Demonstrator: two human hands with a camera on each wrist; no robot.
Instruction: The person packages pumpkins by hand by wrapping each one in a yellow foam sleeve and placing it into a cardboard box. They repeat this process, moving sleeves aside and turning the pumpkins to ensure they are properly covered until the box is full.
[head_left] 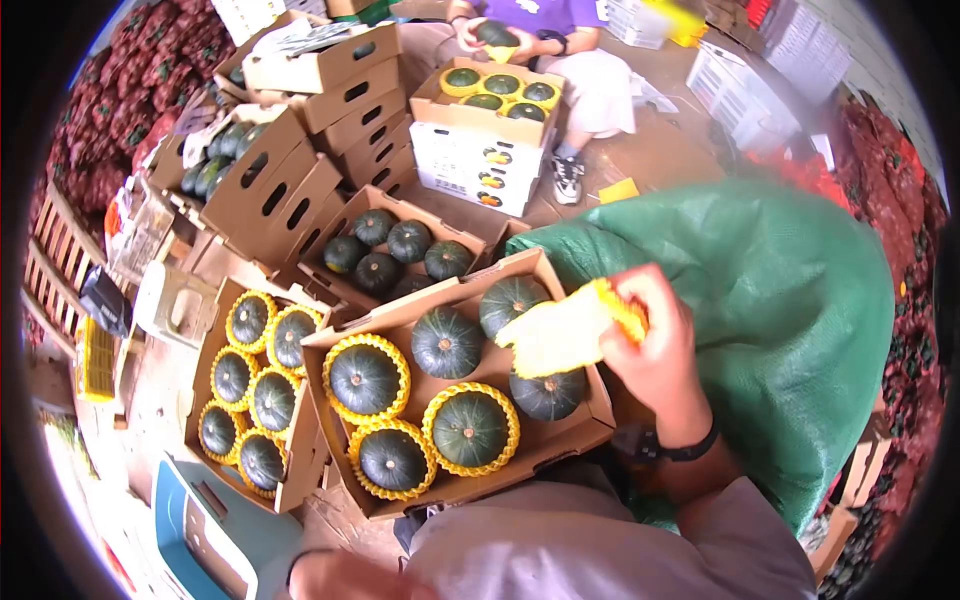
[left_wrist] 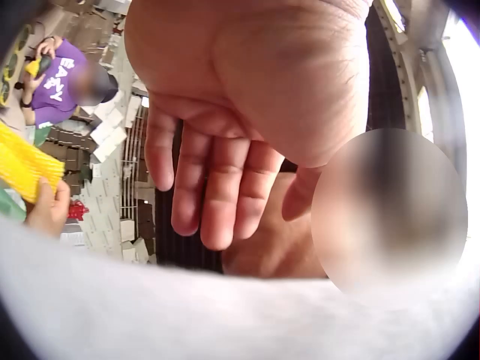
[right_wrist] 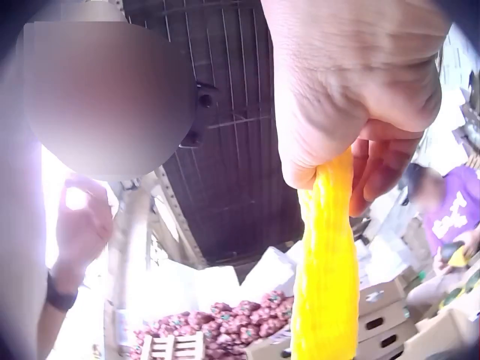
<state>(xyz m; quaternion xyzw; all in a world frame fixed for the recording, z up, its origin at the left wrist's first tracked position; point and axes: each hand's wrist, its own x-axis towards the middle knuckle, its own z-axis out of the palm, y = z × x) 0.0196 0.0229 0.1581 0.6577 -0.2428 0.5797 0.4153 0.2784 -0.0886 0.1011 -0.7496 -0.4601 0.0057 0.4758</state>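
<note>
While the right hand (head_left: 657,345) is pinching the yellow net (head_left: 562,332), the open left hand (left_wrist: 240,112) should be gently spreading the net's free end.

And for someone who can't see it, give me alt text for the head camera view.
A right hand holds a yellow net sleeve over an open cardboard box of six dark green squashes, three of them sleeved. Beyond, someone in a purple shirt holds another squash.
</note>
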